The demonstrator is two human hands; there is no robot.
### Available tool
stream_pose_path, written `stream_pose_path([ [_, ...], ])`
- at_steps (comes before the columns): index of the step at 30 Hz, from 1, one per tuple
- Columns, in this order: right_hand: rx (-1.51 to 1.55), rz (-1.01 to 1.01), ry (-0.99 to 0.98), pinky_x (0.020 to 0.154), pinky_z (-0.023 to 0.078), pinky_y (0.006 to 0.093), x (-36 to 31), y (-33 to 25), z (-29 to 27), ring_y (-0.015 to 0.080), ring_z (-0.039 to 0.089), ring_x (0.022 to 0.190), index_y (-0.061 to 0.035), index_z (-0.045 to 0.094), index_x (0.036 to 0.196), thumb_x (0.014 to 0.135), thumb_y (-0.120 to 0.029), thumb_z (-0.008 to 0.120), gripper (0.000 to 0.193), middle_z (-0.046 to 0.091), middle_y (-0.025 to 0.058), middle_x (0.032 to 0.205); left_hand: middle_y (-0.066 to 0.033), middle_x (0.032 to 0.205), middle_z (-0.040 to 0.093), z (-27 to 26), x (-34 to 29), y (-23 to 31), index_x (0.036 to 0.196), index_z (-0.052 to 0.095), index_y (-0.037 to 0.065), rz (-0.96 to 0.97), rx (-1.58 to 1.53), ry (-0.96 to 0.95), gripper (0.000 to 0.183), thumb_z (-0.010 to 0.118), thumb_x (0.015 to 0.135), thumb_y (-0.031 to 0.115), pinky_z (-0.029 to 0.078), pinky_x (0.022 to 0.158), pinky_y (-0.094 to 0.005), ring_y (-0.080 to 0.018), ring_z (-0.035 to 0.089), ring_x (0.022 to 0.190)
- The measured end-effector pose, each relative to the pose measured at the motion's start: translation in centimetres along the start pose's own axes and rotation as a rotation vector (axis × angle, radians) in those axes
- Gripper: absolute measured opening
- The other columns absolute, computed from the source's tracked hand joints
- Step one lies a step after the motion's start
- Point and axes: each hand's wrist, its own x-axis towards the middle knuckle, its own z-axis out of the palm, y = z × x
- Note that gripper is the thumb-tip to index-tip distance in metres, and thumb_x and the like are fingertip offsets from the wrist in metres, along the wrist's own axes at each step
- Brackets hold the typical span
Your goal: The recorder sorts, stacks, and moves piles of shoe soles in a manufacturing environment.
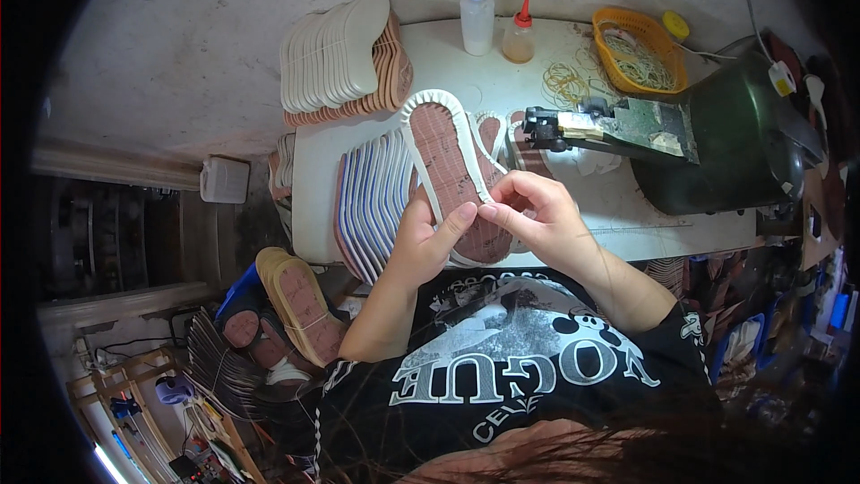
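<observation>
A reddish-brown shoe insole (pixel 439 148) with a gathered white edge strip is held up between both hands. My left hand (pixel 428 231) grips its lower left side, thumb on the brown face. On the lower right edge, my right hand (pixel 535 215) pinches the white strip between thumb and fingers. Both thumb tips come close together there. Beneath the held insole lies another brown insole (pixel 488 244), partly hidden by the hands. To the left stands a leaning row of white-edged insoles (pixel 365 202), packed tightly.
Tied stacks of pale soles (pixel 327 58) stand at the back left. A blue-capped bottle (pixel 477 25) and a red-tipped bottle (pixel 518 41) are at the back. Loose bands (pixel 566 83) lie near a yellow basket (pixel 604 45). A green sewing machine (pixel 743 148) occupies the right side.
</observation>
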Motion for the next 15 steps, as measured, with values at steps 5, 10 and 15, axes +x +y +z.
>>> stream_pose_path([
  [5,-0.376,-0.123,0.191,0.080,0.047,0.0387,2.7,4.6,1.4,0.0333,0.057,0.096,0.0017,0.055,0.103,0.085,-0.011,0.063,0.024,0.058,0.0189,0.097,-0.0120,0.098,0.053,-1.9,0.5,-0.6,0.107,0.049,0.000,-0.153,0.477,0.395,0.036,0.064,0.088,0.027,0.041,0.081,-0.0351,-0.0218,0.053,0.090],
  [10,-0.219,-0.159,-0.138,0.078,0.050,0.0408,0.0,5.8,6.9,0.0370,0.061,0.090,0.0011,0.047,0.122,0.084,-0.008,0.060,0.041,0.059,0.0212,0.106,-0.0134,0.108,0.050,-3.5,-3.2,-3.7,0.099,0.055,0.007,-0.097,1.268,0.239,0.033,0.070,0.074,0.022,0.034,0.089,-0.0426,-0.0323,0.046,0.105],
  [15,-0.326,0.118,-0.209,0.071,0.050,0.0497,0.3,6.9,10.3,0.0460,0.061,0.082,0.0054,0.046,0.104,0.086,-0.013,0.055,0.027,0.058,0.0347,0.096,-0.0135,0.125,0.045,-3.7,-4.1,-5.6,0.105,0.053,0.010,-0.074,1.367,0.306,0.032,0.065,0.077,0.020,0.023,0.099,-0.0469,-0.0305,0.037,0.121],
])
